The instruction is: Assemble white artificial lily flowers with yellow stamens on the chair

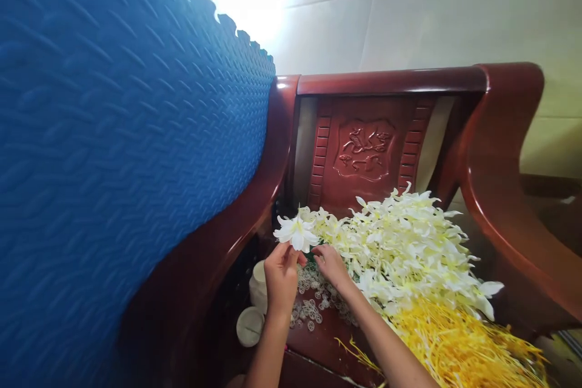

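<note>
My left hand pinches the underside of a single white flower, whose petals spread open above the fingertips. Just to the right, my right hand is bent toward the flower; whether its fingers hold anything is too small to tell. A large heap of white and pale yellow flowers lies beyond and right of my right hand. Small clear plastic rings are scattered on the dark red seat between my forearms. Yellow thin strands form a pile at the lower right.
A carved red wooden chair back rises behind the flowers, with a curved armrest at the right. Blue textured foam mat stands along the left. Two pale round containers sit left of my left forearm.
</note>
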The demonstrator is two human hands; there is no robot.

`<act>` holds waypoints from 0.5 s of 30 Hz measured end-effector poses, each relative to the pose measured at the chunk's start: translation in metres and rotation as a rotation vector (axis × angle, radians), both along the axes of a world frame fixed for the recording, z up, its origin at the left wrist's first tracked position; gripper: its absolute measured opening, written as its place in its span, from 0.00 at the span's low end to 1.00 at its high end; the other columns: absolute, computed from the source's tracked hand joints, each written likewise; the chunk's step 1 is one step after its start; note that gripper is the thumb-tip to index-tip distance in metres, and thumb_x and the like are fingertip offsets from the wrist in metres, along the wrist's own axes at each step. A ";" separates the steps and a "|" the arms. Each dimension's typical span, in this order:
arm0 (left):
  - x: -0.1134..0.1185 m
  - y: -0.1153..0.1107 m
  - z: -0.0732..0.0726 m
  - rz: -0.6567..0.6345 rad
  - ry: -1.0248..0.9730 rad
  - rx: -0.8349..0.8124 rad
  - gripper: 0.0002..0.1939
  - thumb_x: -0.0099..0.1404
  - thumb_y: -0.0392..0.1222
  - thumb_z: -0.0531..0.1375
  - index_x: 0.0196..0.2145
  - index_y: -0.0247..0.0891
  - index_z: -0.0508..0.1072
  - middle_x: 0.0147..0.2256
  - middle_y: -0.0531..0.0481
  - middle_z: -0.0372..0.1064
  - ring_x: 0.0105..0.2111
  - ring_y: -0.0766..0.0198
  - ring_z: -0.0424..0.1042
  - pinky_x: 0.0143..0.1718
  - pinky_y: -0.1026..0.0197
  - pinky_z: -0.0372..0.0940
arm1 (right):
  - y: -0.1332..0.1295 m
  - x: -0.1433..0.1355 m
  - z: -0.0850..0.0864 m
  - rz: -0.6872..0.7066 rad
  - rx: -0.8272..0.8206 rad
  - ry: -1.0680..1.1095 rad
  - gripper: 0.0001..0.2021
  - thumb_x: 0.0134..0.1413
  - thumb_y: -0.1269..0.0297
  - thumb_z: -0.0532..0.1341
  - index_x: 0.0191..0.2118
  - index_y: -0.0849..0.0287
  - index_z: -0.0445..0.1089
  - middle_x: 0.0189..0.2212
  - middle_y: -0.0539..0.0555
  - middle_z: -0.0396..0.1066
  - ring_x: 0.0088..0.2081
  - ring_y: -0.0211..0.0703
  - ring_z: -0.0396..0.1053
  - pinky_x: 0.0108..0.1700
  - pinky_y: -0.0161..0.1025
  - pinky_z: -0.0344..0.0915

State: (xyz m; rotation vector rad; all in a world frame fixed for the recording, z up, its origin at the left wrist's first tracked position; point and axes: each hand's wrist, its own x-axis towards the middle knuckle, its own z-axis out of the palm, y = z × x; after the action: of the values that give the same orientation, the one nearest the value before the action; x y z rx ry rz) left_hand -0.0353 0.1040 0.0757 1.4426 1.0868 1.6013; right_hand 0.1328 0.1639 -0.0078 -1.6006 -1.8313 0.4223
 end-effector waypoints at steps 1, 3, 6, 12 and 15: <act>0.000 0.001 0.001 -0.001 0.003 0.003 0.14 0.67 0.45 0.53 0.27 0.35 0.71 0.21 0.53 0.66 0.24 0.66 0.65 0.30 0.66 0.59 | 0.008 -0.001 -0.005 0.001 -0.019 -0.043 0.11 0.54 0.73 0.56 0.39 0.58 0.74 0.41 0.57 0.74 0.47 0.49 0.68 0.51 0.43 0.59; -0.001 0.004 0.003 -0.010 0.010 0.011 0.15 0.67 0.46 0.54 0.28 0.35 0.71 0.21 0.53 0.66 0.24 0.66 0.65 0.29 0.67 0.59 | 0.024 -0.002 -0.014 -0.003 -0.068 -0.119 0.13 0.49 0.77 0.57 0.39 0.59 0.74 0.41 0.59 0.74 0.48 0.51 0.68 0.51 0.43 0.58; -0.002 0.006 0.003 -0.026 0.014 0.017 0.16 0.67 0.47 0.53 0.28 0.35 0.72 0.23 0.52 0.66 0.24 0.67 0.65 0.28 0.67 0.58 | 0.042 0.000 -0.025 0.005 -0.129 -0.198 0.15 0.45 0.79 0.59 0.40 0.60 0.74 0.43 0.60 0.74 0.48 0.53 0.68 0.50 0.43 0.57; -0.001 0.005 0.001 -0.053 -0.006 0.004 0.17 0.68 0.48 0.52 0.26 0.36 0.70 0.22 0.53 0.63 0.24 0.67 0.62 0.28 0.67 0.57 | 0.053 -0.008 -0.033 -0.042 -0.133 -0.207 0.14 0.51 0.72 0.57 0.43 0.57 0.73 0.46 0.59 0.73 0.50 0.52 0.67 0.49 0.42 0.59; 0.002 0.003 0.002 -0.073 -0.018 0.000 0.17 0.68 0.48 0.52 0.26 0.35 0.69 0.22 0.53 0.63 0.24 0.68 0.62 0.28 0.67 0.56 | 0.053 -0.009 -0.032 -0.067 -0.106 -0.178 0.12 0.52 0.69 0.57 0.41 0.56 0.74 0.43 0.59 0.75 0.48 0.52 0.69 0.47 0.41 0.60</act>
State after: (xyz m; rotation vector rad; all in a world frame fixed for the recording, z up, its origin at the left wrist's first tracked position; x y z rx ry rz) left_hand -0.0335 0.1075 0.0773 1.4483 1.0120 1.5601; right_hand 0.1235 0.2164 -0.0397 -1.8167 -1.9069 0.3619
